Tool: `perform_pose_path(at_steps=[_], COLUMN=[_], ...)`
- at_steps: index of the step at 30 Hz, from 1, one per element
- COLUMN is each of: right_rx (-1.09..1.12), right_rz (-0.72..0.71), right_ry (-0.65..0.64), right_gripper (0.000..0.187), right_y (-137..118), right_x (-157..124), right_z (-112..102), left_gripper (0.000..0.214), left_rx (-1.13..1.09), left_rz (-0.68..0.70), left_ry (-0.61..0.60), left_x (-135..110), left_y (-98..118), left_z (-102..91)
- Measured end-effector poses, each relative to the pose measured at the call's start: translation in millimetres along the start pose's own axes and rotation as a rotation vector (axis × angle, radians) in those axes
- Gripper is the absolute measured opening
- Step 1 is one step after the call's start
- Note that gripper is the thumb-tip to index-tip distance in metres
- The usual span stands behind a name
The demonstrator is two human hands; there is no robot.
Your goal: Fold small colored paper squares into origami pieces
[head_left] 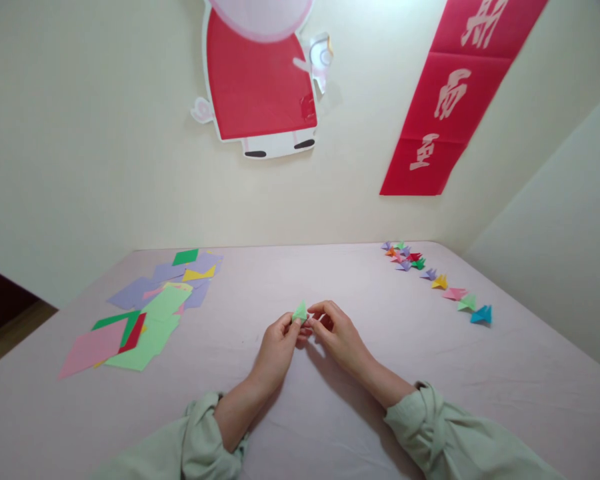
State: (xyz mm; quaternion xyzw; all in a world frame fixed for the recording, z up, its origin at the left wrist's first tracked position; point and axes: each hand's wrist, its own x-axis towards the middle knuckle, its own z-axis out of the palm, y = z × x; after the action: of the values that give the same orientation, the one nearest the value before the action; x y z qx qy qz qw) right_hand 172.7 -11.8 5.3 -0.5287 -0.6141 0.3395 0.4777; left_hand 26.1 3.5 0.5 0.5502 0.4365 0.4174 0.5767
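Note:
A small piece of light green folded paper (300,311) is held up between my two hands, a little above the table, its pointed tip upward. My left hand (279,343) grips it from the left, with the thumb pressed on its front. On the other side, my right hand (341,337) is closed with thumb and fingertips pinching the paper's right edge, where a whitish corner shows. The fingers behind the paper are partly hidden.
Loose sheets of coloured paper, among them a pink sheet (95,347) and a light green sheet (147,343), overlap on the table's left. Along the right side runs a line of small folded paper figures, with a blue figure (481,315) nearest. A wall (340,213) rises behind the table (360,280).

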Motion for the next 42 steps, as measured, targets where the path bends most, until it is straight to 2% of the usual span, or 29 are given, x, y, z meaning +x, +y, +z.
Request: perform_pose_path(at_steps=[4, 13, 18, 23, 28, 35, 42], right_rx=[-0.046, 0.061, 0.128, 0.144, 0.040, -0.009, -0.019], right_rz=[-0.034, 0.007, 0.039, 0.030, -0.020, 0.027, 0.038], right_ry=[0.006, -0.016, -0.026, -0.032, -0.027, -0.055, -0.075], right_gripper=[0.011, 0.007, 0.014, 0.018, 0.017, 0.013, 0.008], right_y=[0.6, 2.5, 4.0, 0.8, -0.8, 1.8, 3.5], right_x=[0.2, 2.1, 1.6, 0.6, -0.2, -1.7, -2.1], right_z=[-0.6, -0.1, 0.5, -0.8, -1.5, -0.4, 1.5], left_gripper=[0.035, 0.035, 0.036, 0.029, 0.022, 0.016, 0.018], left_rx=[-0.019, 0.020, 0.065, 0.153, 0.116, 0.106, 0.010], left_rz=[-0.016, -0.006, -0.006, 0.097, 0.084, 0.078, 0.074], left_ry=[-0.036, -0.087, -0.142, -0.077, 0.014, 0.001, 0.010], left_x=[0.2, -1.0, -2.6, -1.6, -1.3, -2.6, -0.3], left_y=[-0.5, -0.3, 1.7, 1.2, 1.2, 4.8, -3.7], left_z=[-0.1, -0.1, 1.0, -0.6, -1.0, 0.9, 0.1])
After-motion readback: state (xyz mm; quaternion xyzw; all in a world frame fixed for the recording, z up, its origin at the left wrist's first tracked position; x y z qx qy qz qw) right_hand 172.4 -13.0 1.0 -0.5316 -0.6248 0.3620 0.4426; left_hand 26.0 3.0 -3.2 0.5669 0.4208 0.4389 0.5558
